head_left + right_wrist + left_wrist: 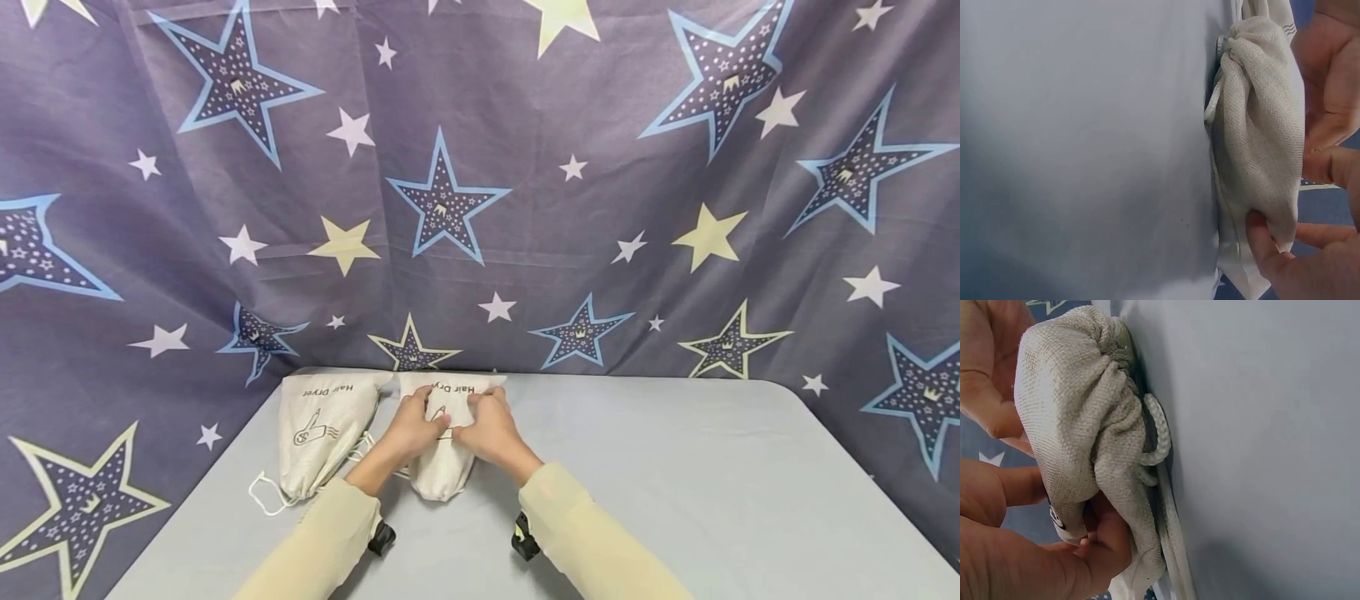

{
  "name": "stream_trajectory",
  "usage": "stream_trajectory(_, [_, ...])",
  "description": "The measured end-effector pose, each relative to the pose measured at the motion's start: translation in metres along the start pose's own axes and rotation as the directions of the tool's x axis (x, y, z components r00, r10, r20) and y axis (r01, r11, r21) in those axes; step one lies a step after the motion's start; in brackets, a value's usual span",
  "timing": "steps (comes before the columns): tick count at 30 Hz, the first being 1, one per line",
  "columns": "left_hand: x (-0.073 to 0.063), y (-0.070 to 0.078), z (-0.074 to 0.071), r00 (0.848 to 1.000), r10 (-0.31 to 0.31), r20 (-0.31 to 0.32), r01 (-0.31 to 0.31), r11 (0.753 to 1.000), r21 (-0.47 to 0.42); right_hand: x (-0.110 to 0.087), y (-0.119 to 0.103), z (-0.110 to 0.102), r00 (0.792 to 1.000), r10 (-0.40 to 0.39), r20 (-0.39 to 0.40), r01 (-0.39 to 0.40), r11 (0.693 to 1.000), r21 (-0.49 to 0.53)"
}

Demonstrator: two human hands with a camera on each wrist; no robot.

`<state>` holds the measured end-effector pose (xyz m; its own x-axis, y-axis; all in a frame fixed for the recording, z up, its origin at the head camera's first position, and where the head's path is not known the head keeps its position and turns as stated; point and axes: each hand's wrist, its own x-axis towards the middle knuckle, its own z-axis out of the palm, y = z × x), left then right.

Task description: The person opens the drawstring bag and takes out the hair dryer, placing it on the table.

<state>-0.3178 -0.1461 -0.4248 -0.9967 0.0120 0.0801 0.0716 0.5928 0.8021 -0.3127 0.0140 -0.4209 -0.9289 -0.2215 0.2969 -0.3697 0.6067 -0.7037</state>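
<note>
Head: two bags, left bag [326, 429] flat on the table [675, 483] and seemingly done, right bag [438, 473] just beside it at the far edge, gripped between left hand [412, 429] and right hand [491, 429], so probably only its release is left. Left wrist: left hand pinches right bag's side, one cord loop [1160, 428]. Right wrist: right hand pinches the opposite side.

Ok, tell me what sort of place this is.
Probably an indoor tabletop filming or work corner, though the wider room is hidden: a star-patterned cloth hangs like a backdrop, a pale table stands against it, and two bags printed "Hair Dryer" lie there.
</note>
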Motion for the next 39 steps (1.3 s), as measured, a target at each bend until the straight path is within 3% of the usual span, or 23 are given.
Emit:
stream_trajectory(27, [0.004, 0.023, 0.039, 1.0, 0.018, -0.025, -0.018, 1.0, -0.006, -0.006, 0.03, -0.029, 1.0, -0.015, -0.02, 0.014, 1.0, -0.028])
stream_trajectory(39, [-0.004, 0.038, 0.06, 0.997, -0.032, -0.077, 0.027, 0.998, -0.058, -0.008, 0.042, -0.048, 0.999, -0.02, 0.038, 0.023, 0.998, -0.057])
